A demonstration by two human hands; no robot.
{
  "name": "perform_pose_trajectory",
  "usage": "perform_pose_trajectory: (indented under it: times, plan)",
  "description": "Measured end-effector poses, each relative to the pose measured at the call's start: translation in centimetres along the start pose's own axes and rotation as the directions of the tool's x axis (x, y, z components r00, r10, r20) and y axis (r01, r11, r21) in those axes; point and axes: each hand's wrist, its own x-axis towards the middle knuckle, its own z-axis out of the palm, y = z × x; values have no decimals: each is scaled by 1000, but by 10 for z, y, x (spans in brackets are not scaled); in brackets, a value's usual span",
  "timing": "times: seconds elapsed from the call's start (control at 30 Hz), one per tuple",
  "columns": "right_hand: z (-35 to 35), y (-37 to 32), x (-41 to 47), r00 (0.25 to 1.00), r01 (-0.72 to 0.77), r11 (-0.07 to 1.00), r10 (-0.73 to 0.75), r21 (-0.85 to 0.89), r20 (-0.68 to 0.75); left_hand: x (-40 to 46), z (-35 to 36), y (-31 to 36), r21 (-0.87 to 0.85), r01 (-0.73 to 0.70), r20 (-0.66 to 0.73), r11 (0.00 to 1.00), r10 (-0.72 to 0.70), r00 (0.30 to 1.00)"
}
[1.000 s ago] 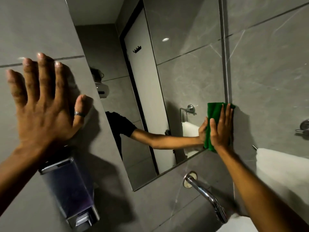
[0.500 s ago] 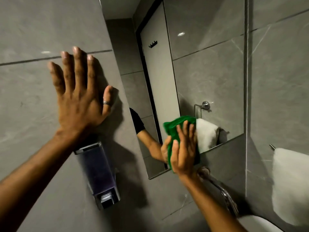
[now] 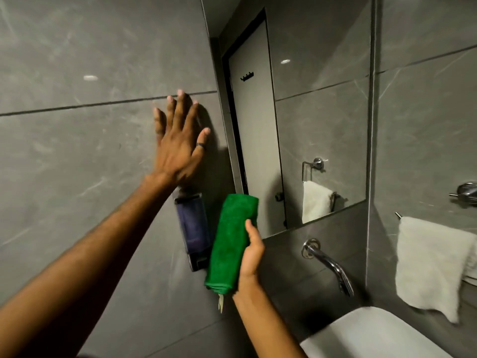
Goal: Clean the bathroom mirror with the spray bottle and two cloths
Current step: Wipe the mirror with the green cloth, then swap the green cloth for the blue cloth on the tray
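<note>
1. Wiping step, paused, we judge: right hand grips the folded green cloth off the glass, at 7 o'clock of the mirror.
2. Left hand is open, flat on the wall tile above the soap dispenser.
3. Next, probably: press cloth back onto the glass or swap cloths.
4. Spray bottle and second cloth not visible.
5. No readable writing; cloth tag illegible.

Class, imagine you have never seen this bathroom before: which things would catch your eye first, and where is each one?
The bright green cloth, folded and gripped in the right hand at lower centre, stands out most against the grey tiles. Next comes the left hand, spread flat on the wall just left of the mirror. A white towel hangs at the far right, above the basin.
</note>
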Motion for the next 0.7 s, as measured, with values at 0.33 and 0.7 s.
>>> perform_pose_trajectory:
  times: [0.33,0.7]
  plan:
    - [-134,44,-183,895,-445,893,442,71,51,-397,11,88,-658,750,724,-68,-330,606]
    - [-342,213,-286,550,-834,444,624,-327,-555,-724,55,73,-10,810,915,-586,-333,-230]
